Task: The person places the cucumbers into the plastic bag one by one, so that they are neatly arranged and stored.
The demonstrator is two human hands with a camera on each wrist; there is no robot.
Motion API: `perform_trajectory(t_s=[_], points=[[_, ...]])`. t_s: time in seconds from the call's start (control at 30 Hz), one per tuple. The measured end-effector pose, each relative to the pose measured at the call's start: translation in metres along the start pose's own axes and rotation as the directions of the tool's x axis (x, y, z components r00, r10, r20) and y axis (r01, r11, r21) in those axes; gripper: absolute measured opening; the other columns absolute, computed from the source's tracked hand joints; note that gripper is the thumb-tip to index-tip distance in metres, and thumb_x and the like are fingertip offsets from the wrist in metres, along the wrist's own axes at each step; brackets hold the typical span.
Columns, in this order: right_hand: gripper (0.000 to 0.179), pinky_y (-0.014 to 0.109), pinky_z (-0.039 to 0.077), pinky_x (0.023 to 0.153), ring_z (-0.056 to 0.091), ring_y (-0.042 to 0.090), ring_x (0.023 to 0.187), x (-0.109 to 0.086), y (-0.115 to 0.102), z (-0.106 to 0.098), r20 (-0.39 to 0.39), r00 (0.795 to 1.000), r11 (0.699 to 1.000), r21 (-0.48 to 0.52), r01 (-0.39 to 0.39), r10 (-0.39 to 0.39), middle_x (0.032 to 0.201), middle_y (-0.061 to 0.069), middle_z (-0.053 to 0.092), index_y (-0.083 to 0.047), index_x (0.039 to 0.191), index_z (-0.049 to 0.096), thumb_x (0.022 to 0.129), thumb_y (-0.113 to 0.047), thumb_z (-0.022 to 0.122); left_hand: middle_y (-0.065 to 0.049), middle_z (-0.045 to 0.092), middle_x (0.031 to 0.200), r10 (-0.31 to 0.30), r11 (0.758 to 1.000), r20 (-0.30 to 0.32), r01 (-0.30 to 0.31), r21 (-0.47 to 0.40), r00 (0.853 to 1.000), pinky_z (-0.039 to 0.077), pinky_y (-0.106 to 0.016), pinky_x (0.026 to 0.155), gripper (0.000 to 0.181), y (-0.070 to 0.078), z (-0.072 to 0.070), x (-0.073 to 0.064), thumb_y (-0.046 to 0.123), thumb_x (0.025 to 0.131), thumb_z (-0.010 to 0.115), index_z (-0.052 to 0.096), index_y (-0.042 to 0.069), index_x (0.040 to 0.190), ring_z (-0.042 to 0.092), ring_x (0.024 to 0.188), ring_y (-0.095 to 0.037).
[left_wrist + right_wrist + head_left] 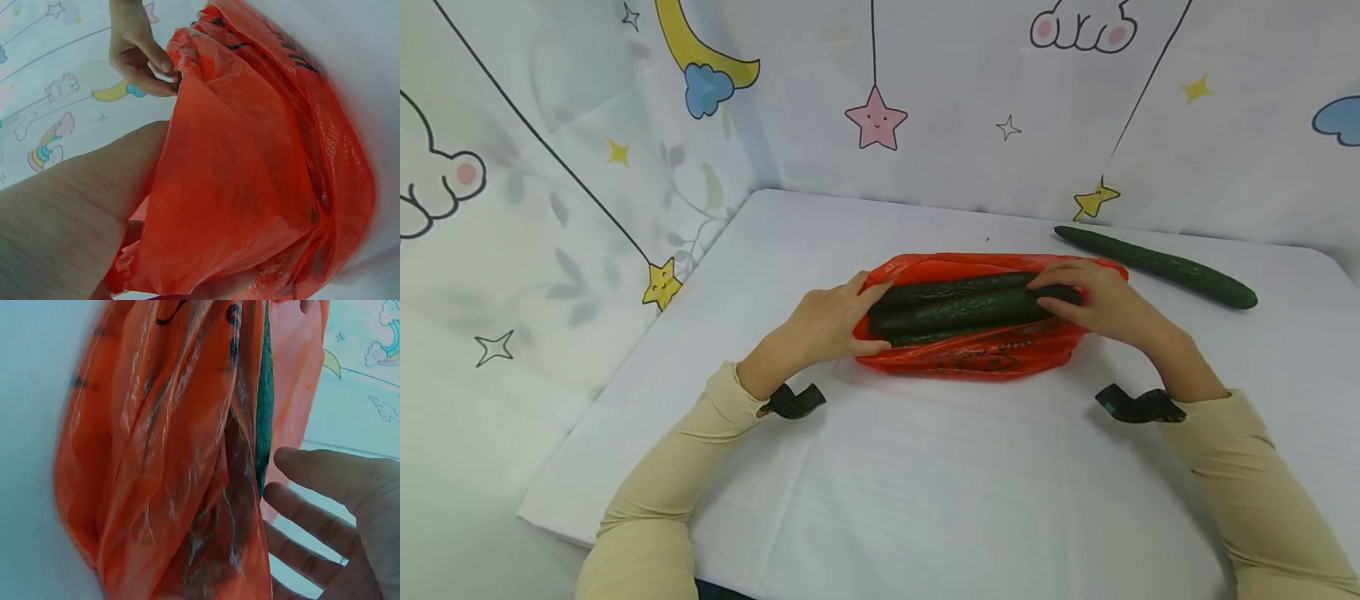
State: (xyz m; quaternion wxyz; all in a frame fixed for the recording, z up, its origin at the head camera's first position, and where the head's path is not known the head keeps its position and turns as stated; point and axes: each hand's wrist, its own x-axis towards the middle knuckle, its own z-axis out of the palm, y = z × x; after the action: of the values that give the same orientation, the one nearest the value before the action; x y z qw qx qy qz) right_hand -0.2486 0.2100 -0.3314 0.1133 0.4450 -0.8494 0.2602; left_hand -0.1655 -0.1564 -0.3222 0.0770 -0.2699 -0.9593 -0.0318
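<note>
Two dark green cucumbers [962,312] lie side by side in the mouth of a thin red plastic bag [992,360]. At the bag's left end is my left hand [823,327], its thumb and a finger spread apart around the cucumbers' ends. In the left wrist view the red film [231,169] covers most of that hand's fingers. My right hand [1097,302] rests at the other end, with its fingertips touching the cucumbers. Seen from the right wrist, its thumb and fingers [312,519] stand apart beside the bag's edge, near a strip of cucumber [265,419].
A third cucumber [1165,265] lies loose on the white table [940,467], behind and right of the bag. A wall cloth [947,92] printed with stars, clouds and a moon hangs behind and at the left. Black straps [1138,406] are at both wrists.
</note>
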Motion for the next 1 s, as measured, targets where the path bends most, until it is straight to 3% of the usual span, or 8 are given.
perform_trajectory(t_s=[0.1, 0.23, 0.43, 0.63, 1.0], points=[[0.032, 0.014, 0.041, 0.083, 0.056, 0.011, 0.100, -0.001, 0.003, -0.003, -0.034, 0.999, 1.000, -0.005, 0.013, -0.013, 0.106, 0.012, 0.067, -0.004, 0.105, 0.071, 0.076, 0.008, 0.076, -0.023, 0.052, 0.134, -0.001, 1.000, -0.002, 0.001, -0.001, 1.000, 0.050, -0.030, 0.052, 0.081, 0.000, 0.001, 0.000, 0.050, 0.083, 0.072, 0.044, 0.007, 0.146, 0.067, 0.078, -0.026], [0.032, 0.005, 0.034, 0.089, 0.053, 0.005, 0.107, -0.004, 0.005, -0.009, -0.063, 0.997, 0.999, -0.010, -0.034, 0.033, 0.108, 0.013, 0.068, -0.002, 0.107, 0.071, 0.077, 0.008, 0.074, -0.023, 0.052, 0.134, -0.001, 1.000, -0.006, 0.001, 0.005, 1.000, 0.050, -0.029, 0.051, 0.081, 0.000, 0.000, -0.001, 0.050, 0.083, 0.072, 0.045, 0.007, 0.145, 0.066, 0.077, -0.025], [0.033, 0.003, 0.031, 0.088, 0.044, -0.008, 0.110, -0.009, 0.006, -0.017, -0.093, 0.987, 0.991, -0.005, -0.135, 0.134, 0.112, 0.014, 0.066, -0.001, 0.113, 0.070, 0.081, 0.006, 0.072, -0.023, 0.052, 0.135, -0.002, 1.000, -0.005, 0.002, 0.011, 1.000, 0.049, -0.029, 0.050, 0.081, 0.000, 0.001, 0.000, 0.051, 0.083, 0.072, 0.045, 0.008, 0.146, 0.067, 0.078, -0.025], [0.030, 0.005, 0.035, 0.086, 0.044, -0.011, 0.106, -0.014, 0.014, -0.020, -0.148, 0.977, 0.988, -0.009, -0.157, 0.154, 0.110, 0.016, 0.066, -0.001, 0.112, 0.070, 0.082, 0.005, 0.072, -0.024, 0.051, 0.136, -0.003, 1.000, 0.002, 0.003, 0.009, 1.000, 0.051, -0.030, 0.052, 0.081, 0.000, 0.001, 0.000, 0.051, 0.083, 0.072, 0.043, 0.008, 0.147, 0.068, 0.081, -0.027], [0.027, 0.004, 0.034, 0.086, 0.041, -0.016, 0.104, -0.026, 0.030, -0.028, -0.232, 0.926, 0.953, 0.016, -0.302, 0.297, 0.113, 0.019, 0.064, -0.002, 0.117, 0.068, 0.090, 0.001, 0.063, -0.022, 0.053, 0.134, 0.002, 1.000, -0.004, -0.002, 0.016, 1.000, 0.050, -0.030, 0.051, 0.081, -0.001, 0.003, 0.001, 0.051, 0.084, 0.072, 0.043, 0.008, 0.147, 0.067, 0.078, -0.025]])
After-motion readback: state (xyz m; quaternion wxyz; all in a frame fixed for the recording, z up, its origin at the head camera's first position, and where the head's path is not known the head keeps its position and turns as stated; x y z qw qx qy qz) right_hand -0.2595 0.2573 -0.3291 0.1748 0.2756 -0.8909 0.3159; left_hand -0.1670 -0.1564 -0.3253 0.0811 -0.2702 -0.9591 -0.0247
